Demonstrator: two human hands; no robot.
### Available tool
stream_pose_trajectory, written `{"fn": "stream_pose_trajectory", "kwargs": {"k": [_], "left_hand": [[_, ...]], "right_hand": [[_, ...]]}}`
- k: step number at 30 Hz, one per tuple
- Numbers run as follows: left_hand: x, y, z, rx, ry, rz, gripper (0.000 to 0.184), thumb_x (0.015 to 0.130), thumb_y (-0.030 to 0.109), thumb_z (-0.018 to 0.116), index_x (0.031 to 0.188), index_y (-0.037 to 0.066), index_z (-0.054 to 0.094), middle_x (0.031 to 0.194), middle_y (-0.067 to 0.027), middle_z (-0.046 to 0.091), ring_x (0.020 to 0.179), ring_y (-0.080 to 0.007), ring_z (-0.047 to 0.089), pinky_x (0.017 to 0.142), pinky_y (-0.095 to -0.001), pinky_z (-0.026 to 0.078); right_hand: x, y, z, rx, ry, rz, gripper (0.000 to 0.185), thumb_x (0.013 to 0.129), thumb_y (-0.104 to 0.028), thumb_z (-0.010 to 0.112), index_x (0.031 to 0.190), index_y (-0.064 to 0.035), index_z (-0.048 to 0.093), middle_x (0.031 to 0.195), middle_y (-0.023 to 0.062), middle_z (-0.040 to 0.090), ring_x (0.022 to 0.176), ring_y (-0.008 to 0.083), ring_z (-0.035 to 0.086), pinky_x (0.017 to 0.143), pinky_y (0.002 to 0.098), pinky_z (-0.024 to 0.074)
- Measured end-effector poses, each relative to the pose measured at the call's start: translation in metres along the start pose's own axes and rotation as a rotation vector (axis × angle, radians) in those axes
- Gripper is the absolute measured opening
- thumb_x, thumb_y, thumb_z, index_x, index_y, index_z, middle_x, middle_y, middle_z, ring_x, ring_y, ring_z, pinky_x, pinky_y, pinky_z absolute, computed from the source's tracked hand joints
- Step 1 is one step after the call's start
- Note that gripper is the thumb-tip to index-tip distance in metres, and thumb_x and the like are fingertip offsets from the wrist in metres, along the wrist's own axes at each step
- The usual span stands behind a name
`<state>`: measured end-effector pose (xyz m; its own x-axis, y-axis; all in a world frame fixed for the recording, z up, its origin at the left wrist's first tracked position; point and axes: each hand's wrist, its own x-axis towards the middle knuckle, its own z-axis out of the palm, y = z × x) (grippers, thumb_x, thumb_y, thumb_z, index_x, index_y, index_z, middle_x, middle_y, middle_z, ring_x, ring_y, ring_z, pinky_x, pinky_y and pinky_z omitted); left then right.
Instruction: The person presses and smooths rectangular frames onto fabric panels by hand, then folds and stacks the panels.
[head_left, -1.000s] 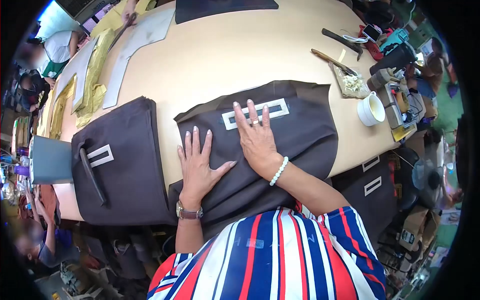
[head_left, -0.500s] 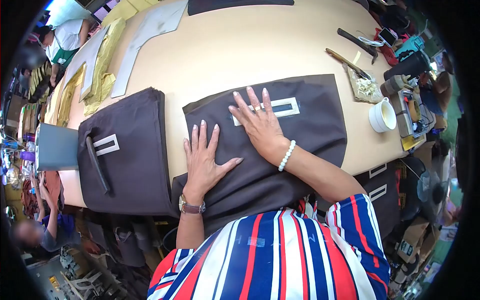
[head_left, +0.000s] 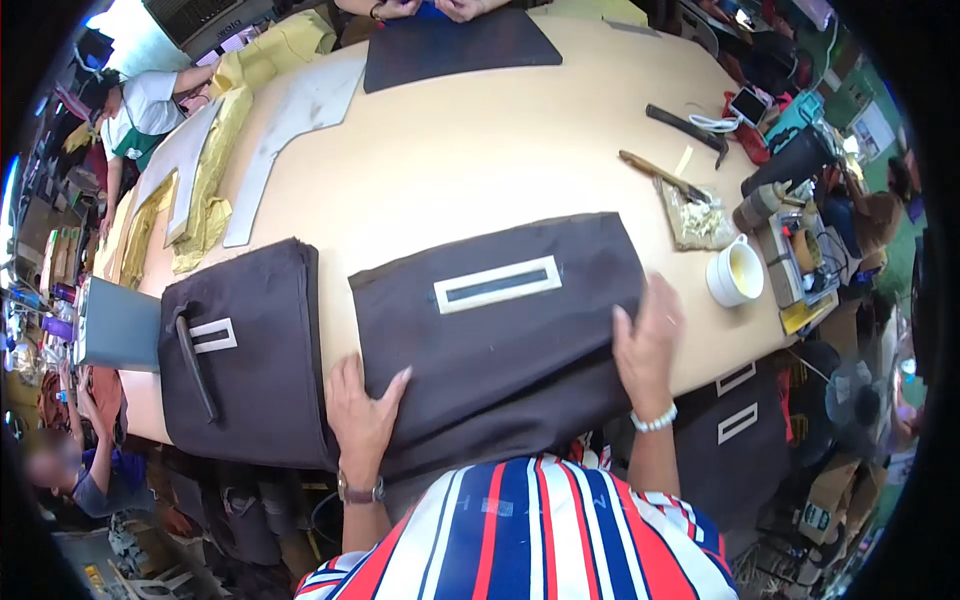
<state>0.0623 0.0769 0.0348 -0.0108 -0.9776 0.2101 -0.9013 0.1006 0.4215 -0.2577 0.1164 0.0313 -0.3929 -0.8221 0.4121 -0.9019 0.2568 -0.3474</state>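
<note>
A dark brown fabric panel [head_left: 480, 370] lies before me, its near part wrinkled and hanging over the table edge. A pale rectangular frame [head_left: 540, 275] with a slot is set on its upper part. At the panel's left edge rests my left hand [head_left: 360, 415], open, thumb on the cloth and apart from the fingers. My right hand [head_left: 650, 345], slightly blurred, is at the right edge with its thumb by the cloth and fingers apart. Left of the panel is a stack of similar dark fabric [head_left: 265, 390], with a dark curved bar [head_left: 195, 365] on top.
A grey block [head_left: 120, 325] stands at the left. To the right are a hammer [head_left: 690, 132], a brush [head_left: 665, 175], a bag of pale scraps [head_left: 697, 222] and a white cup [head_left: 735, 272]. Across the table, a person's hands [head_left: 460, 8] are near another dark panel [head_left: 460, 52].
My right hand has moved off the pale frame to the panel's right edge. My left hand has slid toward me to the left edge. A person's hands have come into view across the table.
</note>
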Motion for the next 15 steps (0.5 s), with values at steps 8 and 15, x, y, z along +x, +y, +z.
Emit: {"fn": "stream_pose_trajectory", "kwargs": {"k": [8, 15], "left_hand": [[-0.001, 0.007, 0.006, -0.13, -0.115, -0.006, 0.024, 0.074, 0.013, 0.069, 0.085, -0.004, 0.055, 0.083, -0.014, 0.055, 0.079, -0.0329, 0.052, 0.067, -0.0404, 0.04], [0.029, -0.015, 0.006, -1.07, -0.186, -0.292, 0.02, 0.093, 0.01, 0.05, 0.109, -0.002, 0.05, 0.099, -0.008, 0.059, 0.087, -0.0101, 0.052, 0.078, -0.0225, 0.042]], "right_hand": [[-0.035, 0.029, -0.014, 0.19, -0.085, 0.275, 0.069, 0.075, -0.004, 0.065, 0.135, 0.0016, 0.031, 0.095, 0.0115, 0.052, 0.086, 0.0248, 0.049, 0.082, 0.0369, 0.0404], [-0.015, 0.03, -0.032, 0.984, -0.175, 0.742, 0.077, 0.078, 0.003, 0.061, 0.141, -0.0025, 0.016, 0.082, 0.0055, 0.054, 0.075, 0.009, 0.054, 0.067, 0.0204, 0.046]]}}
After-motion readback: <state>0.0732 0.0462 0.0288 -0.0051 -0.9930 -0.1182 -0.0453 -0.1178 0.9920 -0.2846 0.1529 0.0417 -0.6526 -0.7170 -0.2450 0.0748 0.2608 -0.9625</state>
